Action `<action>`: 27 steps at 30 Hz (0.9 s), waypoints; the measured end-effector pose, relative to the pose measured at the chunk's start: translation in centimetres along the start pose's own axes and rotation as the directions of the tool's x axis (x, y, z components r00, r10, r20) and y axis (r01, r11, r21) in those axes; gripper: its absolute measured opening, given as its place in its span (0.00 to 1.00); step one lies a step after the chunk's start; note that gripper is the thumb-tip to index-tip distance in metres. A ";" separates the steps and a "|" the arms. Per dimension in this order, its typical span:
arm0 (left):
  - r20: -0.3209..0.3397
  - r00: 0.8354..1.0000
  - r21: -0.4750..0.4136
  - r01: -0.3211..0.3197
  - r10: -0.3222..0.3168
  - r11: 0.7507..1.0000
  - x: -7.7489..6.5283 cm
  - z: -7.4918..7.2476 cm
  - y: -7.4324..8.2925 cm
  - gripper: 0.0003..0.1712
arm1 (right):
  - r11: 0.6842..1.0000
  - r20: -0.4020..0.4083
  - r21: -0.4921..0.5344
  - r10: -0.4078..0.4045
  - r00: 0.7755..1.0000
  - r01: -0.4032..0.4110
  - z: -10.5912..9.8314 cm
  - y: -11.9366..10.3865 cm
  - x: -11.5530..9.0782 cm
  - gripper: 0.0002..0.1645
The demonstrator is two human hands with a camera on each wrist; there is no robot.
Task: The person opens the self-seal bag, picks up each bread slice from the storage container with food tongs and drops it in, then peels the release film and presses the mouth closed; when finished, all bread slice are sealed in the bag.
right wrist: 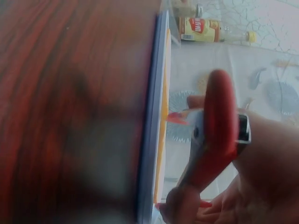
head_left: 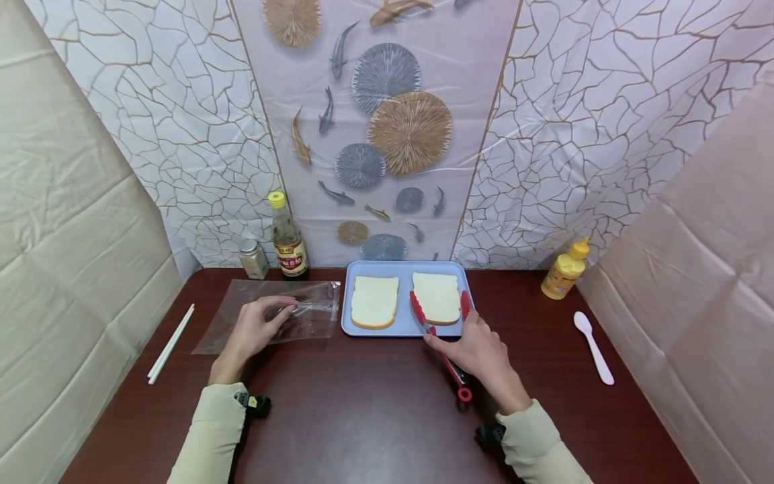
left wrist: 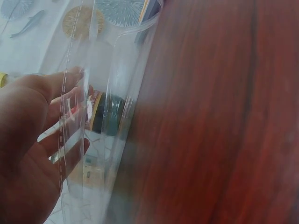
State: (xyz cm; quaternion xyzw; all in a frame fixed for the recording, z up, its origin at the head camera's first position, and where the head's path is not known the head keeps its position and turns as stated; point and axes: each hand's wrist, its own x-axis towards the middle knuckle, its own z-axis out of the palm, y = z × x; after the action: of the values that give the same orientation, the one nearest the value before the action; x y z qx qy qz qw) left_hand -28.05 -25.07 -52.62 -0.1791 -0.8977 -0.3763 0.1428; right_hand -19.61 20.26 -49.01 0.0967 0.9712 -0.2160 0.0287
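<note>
My left hand (head_left: 256, 328) pinches a clear plastic zip bag (head_left: 220, 329) between thumb and fingertips. In the left wrist view the see-through film (left wrist: 117, 60) stands lifted in front of the fingers. My right hand (head_left: 480, 348) grips a pair of red-tipped tongs (head_left: 452, 368) with a red ring at the handle end. The spread tips stand on either side of the right bread slice (head_left: 435, 296). That slice lies on a light blue tray (head_left: 405, 306), beside a left bread slice (head_left: 375, 301). In the right wrist view, the tongs (right wrist: 219, 112) partly cover the hand.
Behind the bag stand a yellow-capped sauce bottle (head_left: 289, 238) and a small spice jar (head_left: 253, 260). White chopsticks (head_left: 171, 344) lie at the left edge. At the right are a yellow squeeze bottle (head_left: 564, 272) and a white spoon (head_left: 594, 348). Cloth-covered walls enclose the back and sides.
</note>
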 end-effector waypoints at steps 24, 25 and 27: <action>0.025 0.998 -0.026 0.054 -0.053 0.998 -0.2 0.1 -0.3 0.10 | 0.995 -0.144 0.059 -0.073 0.987 0.083 -0.4 2.8 1.8 0.58; 0.025 0.998 -0.024 0.057 -0.057 0.998 -0.2 0.0 -0.4 0.10 | 0.994 -0.156 0.059 -0.081 0.985 0.091 -0.5 3.0 1.8 0.58; 0.025 0.998 -0.021 0.059 -0.059 0.998 -0.2 0.0 -0.4 0.10 | 0.993 -0.169 0.059 -0.095 0.981 0.106 -0.6 3.2 1.9 0.57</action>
State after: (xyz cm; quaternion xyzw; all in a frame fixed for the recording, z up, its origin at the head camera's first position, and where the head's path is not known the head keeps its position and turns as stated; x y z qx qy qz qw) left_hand -28.04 -25.37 -52.97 -0.1587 -0.9001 -0.3880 0.1186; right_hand -20.80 23.70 -49.99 0.0661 0.9660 -0.2410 -0.0665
